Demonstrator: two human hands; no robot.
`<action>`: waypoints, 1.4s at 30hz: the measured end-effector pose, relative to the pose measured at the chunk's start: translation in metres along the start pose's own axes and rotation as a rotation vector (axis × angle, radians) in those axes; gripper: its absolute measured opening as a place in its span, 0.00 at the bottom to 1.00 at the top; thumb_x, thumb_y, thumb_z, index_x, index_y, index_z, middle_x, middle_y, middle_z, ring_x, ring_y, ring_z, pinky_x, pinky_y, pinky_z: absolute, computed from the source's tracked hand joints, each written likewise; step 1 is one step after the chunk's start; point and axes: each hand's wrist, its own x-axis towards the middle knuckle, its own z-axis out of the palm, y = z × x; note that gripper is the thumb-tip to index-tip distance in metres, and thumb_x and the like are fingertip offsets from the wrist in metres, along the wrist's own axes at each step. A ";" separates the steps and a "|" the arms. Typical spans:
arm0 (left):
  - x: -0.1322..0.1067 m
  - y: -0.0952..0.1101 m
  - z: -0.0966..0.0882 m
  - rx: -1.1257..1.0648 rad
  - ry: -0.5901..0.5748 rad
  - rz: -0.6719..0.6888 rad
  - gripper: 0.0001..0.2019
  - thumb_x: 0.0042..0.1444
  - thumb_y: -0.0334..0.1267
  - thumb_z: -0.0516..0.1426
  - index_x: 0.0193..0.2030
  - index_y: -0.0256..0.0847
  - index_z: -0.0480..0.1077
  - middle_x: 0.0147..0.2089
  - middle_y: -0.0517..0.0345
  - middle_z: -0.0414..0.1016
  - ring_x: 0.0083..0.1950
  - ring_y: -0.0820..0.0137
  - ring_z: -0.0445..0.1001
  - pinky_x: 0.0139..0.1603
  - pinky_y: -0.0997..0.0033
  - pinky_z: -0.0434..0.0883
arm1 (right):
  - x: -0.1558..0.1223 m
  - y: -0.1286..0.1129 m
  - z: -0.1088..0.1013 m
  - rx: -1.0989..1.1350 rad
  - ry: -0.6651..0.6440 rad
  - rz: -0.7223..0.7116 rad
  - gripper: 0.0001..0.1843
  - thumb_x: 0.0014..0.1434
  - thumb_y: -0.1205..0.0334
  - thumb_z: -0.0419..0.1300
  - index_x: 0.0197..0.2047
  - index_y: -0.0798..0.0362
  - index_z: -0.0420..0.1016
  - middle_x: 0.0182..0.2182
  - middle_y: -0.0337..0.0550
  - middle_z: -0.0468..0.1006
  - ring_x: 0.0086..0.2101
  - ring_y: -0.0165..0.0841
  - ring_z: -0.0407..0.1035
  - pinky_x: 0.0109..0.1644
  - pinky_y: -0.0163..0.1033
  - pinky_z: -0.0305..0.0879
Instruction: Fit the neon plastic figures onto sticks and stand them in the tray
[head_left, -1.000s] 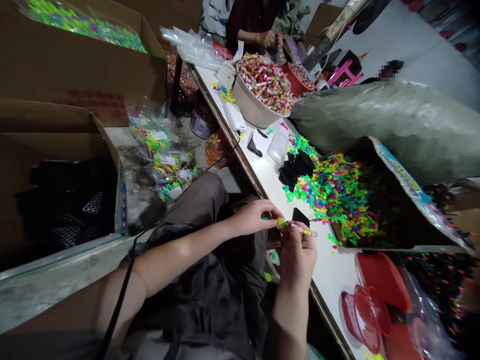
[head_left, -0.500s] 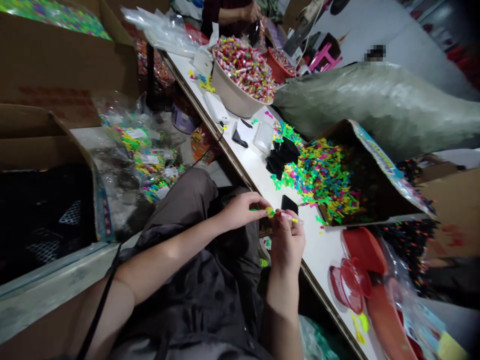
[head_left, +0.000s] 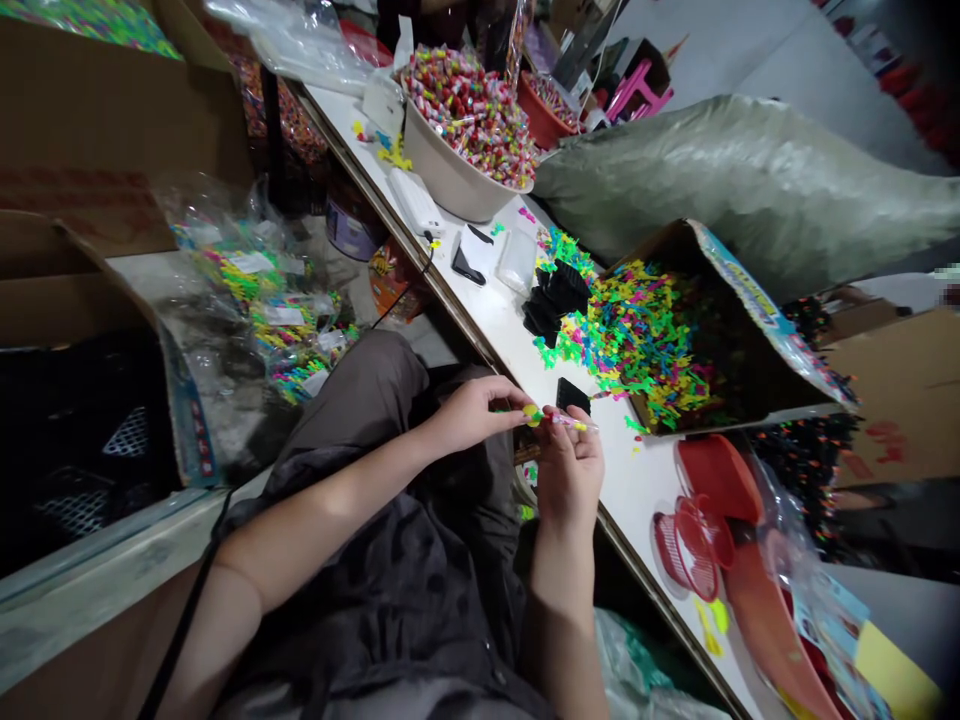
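Note:
Above the table's near edge, my left hand [head_left: 476, 408] pinches a small yellow-green plastic piece [head_left: 532, 413] between thumb and fingertips. My right hand [head_left: 568, 465] is closed around a thin, short stick [head_left: 568, 421] with pink, white and yellow sections and a clear tip. The stick's reddish end points at the yellow-green piece; whether the two touch I cannot tell. Just beyond my fingers lies a black ridged block [head_left: 573, 395]. Farther on, a heap of small bright plastic pieces [head_left: 637, 330] spills from a tipped cardboard box [head_left: 750, 425].
On the white table [head_left: 637, 480] stand a beige basin [head_left: 450, 180] heaped with small colourful pieces and red plastic baskets [head_left: 686, 550]. Black ridged pieces [head_left: 555, 295] lie beside the heap. A large greenish sack [head_left: 712, 180] is behind. Filled clear bags [head_left: 277, 315] lie at the left.
The view has shifted slightly, so the table's contents sit a little further left and higher. Both hands stay together at the stick and the yellow-green piece.

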 end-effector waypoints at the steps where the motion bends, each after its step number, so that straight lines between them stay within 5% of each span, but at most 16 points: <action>1: 0.000 0.000 0.000 0.003 0.001 0.005 0.09 0.47 0.38 0.59 0.32 0.33 0.72 0.32 0.55 0.72 0.36 0.72 0.69 0.39 0.73 0.66 | 0.000 0.000 0.000 0.010 0.007 0.002 0.18 0.44 0.61 0.63 0.39 0.53 0.64 0.33 0.41 0.75 0.35 0.30 0.70 0.44 0.40 0.64; 13: 0.001 0.001 -0.003 0.051 -0.026 -0.015 0.08 0.46 0.36 0.59 0.32 0.33 0.72 0.32 0.55 0.72 0.35 0.72 0.69 0.39 0.74 0.65 | 0.001 -0.003 -0.003 -0.068 -0.050 -0.005 0.16 0.42 0.61 0.64 0.36 0.53 0.66 0.33 0.42 0.75 0.34 0.30 0.70 0.42 0.40 0.65; 25: -0.001 -0.002 -0.004 -0.364 -0.319 -0.529 0.09 0.40 0.34 0.61 0.31 0.32 0.73 0.26 0.59 0.72 0.25 0.79 0.64 0.29 0.76 0.62 | 0.010 -0.015 -0.030 -0.264 -0.355 -0.097 0.08 0.42 0.66 0.63 0.29 0.53 0.71 0.30 0.40 0.74 0.34 0.31 0.68 0.37 0.38 0.64; 42: -0.006 -0.014 0.006 -0.419 -0.328 -0.533 0.12 0.39 0.37 0.62 0.31 0.33 0.73 0.27 0.59 0.72 0.26 0.79 0.64 0.29 0.77 0.62 | 0.011 -0.014 -0.041 -0.317 -0.543 -0.145 0.08 0.48 0.71 0.60 0.33 0.50 0.71 0.32 0.39 0.72 0.36 0.30 0.67 0.37 0.35 0.65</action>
